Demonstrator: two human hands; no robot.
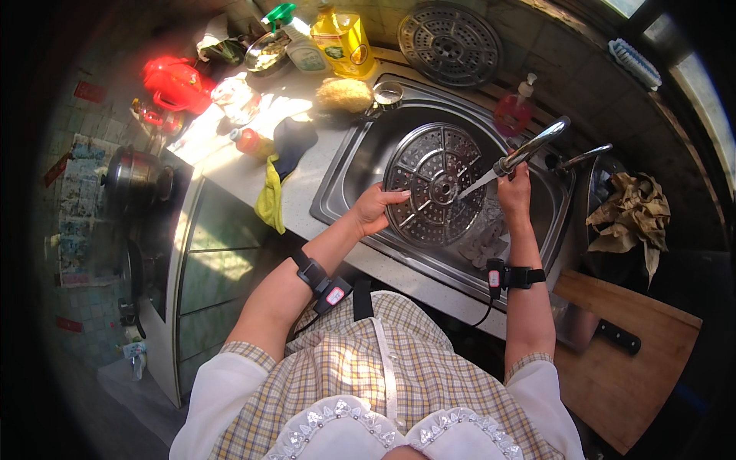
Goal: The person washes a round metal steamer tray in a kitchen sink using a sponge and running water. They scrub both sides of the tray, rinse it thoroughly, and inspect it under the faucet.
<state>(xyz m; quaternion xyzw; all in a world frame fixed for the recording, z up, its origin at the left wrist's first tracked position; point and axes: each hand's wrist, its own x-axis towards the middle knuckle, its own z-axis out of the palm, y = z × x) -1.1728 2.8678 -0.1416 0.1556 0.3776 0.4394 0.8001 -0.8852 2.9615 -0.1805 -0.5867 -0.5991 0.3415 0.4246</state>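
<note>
A round perforated steel steamer rack is held tilted in the stainless steel sink. My left hand grips its left edge, thumb on top. Water runs from the chrome faucet onto the rack's right part. Just below the faucet's outlet is my right hand, its fingers partly hidden behind the spout; whether they touch the faucet or hold anything cannot be told. Water and what looks like a crumpled grey cloth lie at the sink's lower right.
A second perforated rack leans on the back wall beside a pink soap pump bottle. A yellow sponge and a cloth are on the left counter. A cleaver lies on the wooden cutting board, right.
</note>
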